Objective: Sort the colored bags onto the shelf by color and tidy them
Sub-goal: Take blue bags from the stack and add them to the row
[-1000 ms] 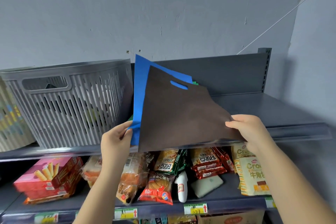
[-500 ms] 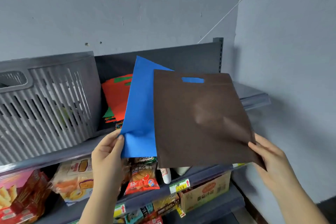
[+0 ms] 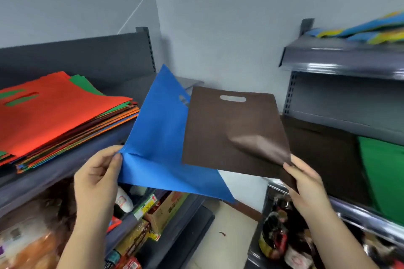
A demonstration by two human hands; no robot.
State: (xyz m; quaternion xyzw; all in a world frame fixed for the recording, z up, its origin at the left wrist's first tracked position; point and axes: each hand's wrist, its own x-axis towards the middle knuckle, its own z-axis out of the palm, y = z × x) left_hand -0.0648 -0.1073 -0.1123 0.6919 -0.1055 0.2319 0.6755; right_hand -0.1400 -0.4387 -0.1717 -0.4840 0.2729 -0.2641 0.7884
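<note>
Sorting partway, by the look of it: brown bag pinched at its lower corner by right hand, blue bag pinched at its edge by left hand, both held mid-air between two shelves. Mixed stack at 9 o'clock, red on top, green and other colours beneath, unsorted. Right shelf at 3 o'clock already carrying brown pile and green pile. Snack packs at 6 o'clock; nothing blocking the path to the right shelf
</note>
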